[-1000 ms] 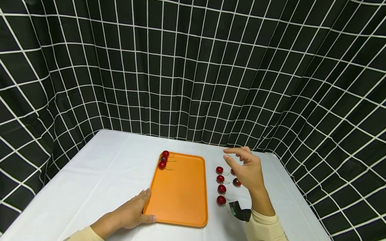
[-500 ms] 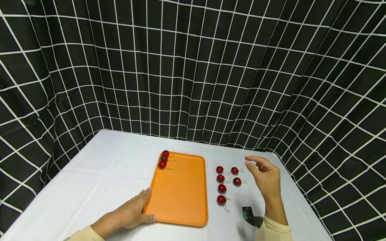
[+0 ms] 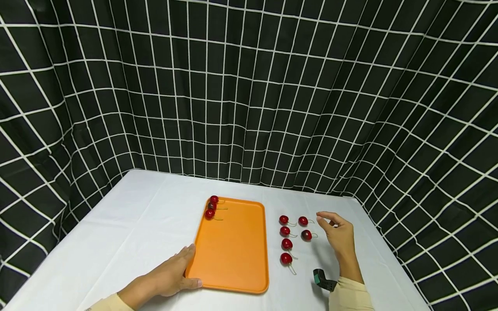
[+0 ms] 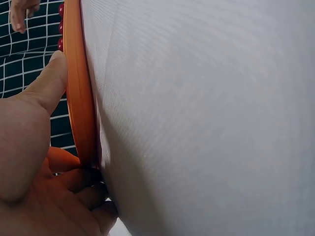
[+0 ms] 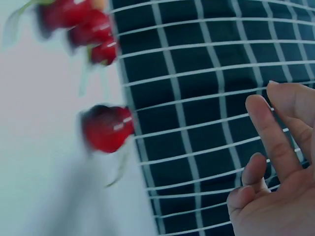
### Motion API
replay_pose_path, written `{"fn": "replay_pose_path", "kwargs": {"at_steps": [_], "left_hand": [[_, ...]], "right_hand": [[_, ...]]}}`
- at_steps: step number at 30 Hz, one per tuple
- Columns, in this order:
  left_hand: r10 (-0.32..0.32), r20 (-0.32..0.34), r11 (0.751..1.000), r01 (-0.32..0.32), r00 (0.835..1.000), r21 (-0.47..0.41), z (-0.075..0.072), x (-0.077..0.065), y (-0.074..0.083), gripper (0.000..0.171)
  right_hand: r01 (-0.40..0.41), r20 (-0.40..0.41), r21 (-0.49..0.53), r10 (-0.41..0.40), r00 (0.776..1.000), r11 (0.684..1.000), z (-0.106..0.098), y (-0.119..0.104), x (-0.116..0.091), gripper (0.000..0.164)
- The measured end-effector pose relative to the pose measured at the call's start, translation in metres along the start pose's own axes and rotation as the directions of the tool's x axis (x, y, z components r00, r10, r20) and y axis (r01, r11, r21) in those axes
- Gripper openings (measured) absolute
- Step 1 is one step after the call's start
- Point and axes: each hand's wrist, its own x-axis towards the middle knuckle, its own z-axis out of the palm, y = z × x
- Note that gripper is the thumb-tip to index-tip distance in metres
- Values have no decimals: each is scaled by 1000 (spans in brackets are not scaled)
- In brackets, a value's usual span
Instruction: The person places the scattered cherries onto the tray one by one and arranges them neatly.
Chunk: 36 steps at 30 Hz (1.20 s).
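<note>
My left hand (image 3: pixel 171 272) holds the near left corner of an orange tray (image 3: pixel 233 246), thumb along the front edge and fingers at the left side. In the left wrist view, that thumb lies against the tray's rim (image 4: pixel 78 93) and the other fingers curl at its corner. My right hand (image 3: pixel 340 235) hovers above the white table, right of the far cherry (image 3: pixel 303 221) and close to its stem. Its thumb and index tips are near each other, with nothing visible between them. A dark-sided cherry (image 3: pixel 306 235) lies just nearer.
Three cherries (image 3: pixel 210 214) line the tray's far left corner, stems pointing right. A column of several cherries (image 3: pixel 286 244) lies on the white cloth (image 3: pixel 128 224) right of the tray. Black curtains with white grid lines (image 3: pixel 218 95) enclose the table's back and sides.
My right hand has moved right, off the cherries, then lower toward the table, uncovering the far right cherry. The left hand and tray have stayed put.
</note>
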Motion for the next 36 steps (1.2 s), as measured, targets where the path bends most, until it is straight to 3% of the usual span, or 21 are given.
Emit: {"fn": "replay_pose_path", "kwargs": {"at_steps": [4,9,21,26,36], "left_hand": [[10,6,1000,-10,1000,2,0,-1,-1,105],[14,1,1000,-14,1000,14,0,-1,-1,105],[11,7,1000,-11,1000,13,0,-1,-1,106],[16,9,1000,-16,1000,20,1,0,-2,105],[11,-1,1000,-11,1000,28,2,1,-2,106]], "right_hand": [[-24,12,-23,25,1000,999,6,20,-1,9],[-73,67,-145,83,994,987,9,41,-1,12],[-80,199,-328,151,968,941,7,62,-4,20],[-85,207,-334,161,965,939,8,66,-6,17],[-57,155,-336,114,981,940,10,64,-8,9]]}}
